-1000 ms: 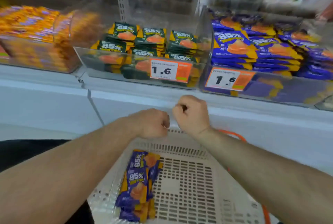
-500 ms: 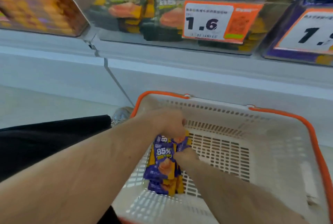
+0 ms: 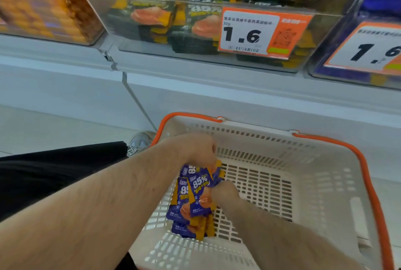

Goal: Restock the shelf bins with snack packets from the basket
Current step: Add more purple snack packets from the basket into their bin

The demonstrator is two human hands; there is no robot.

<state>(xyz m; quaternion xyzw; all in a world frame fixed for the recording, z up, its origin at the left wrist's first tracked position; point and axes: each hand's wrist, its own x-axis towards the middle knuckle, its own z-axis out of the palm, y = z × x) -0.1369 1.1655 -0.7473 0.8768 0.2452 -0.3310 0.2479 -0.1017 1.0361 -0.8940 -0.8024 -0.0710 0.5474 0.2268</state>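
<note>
Both hands grip one bundle of purple packets [image 3: 198, 196]: the left hand [image 3: 199, 150] clutches its top end, the right hand [image 3: 224, 192] pinches its side. It sits at the basket's [image 3: 325, 183] near-left corner, long axis running toward the shelf, printed faces up. Nothing else shows in the basket, so this looks like the last load; the purple bin [image 3: 347, 61] at the shelf's right end awaits it.

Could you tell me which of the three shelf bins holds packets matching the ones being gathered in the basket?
The right bin, partly cut off: its packets are purple like the purple packets; the others hold green and orange.
</note>
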